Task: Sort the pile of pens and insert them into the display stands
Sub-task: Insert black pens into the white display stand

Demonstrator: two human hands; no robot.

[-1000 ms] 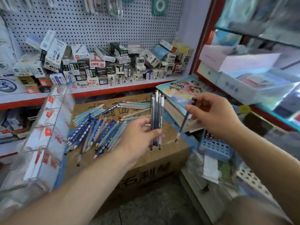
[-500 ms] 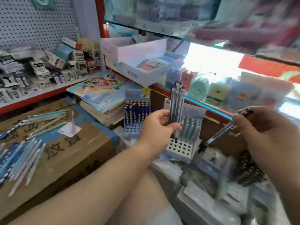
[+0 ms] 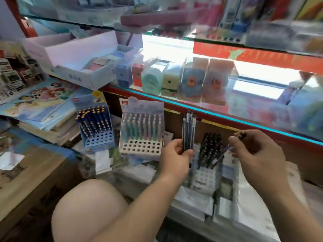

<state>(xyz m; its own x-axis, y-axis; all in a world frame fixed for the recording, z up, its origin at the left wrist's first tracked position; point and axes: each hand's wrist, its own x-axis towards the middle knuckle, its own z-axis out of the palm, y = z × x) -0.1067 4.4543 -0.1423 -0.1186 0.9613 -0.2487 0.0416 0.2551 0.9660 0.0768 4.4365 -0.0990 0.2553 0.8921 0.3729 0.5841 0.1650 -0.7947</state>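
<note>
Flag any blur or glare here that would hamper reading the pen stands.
Head view: glare whites out the area above the glass shelf; motion blur smears the edges and the single pen in the right hand; the white stand and the pen bundle in the left hand read fairly sharp.

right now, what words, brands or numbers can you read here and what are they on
No text is readable; all print is too blurred or small.
White display stand: red logo patch on header card, unreadable.
Blue display stand: red patch on header card, unreadable.
White box: blue marks on front wall, blurred.
Cardboard carton: dark characters, blurred.
Small boxes on left shelf: black labels, blurred.
Bundle of pens: no legible print.
</note>
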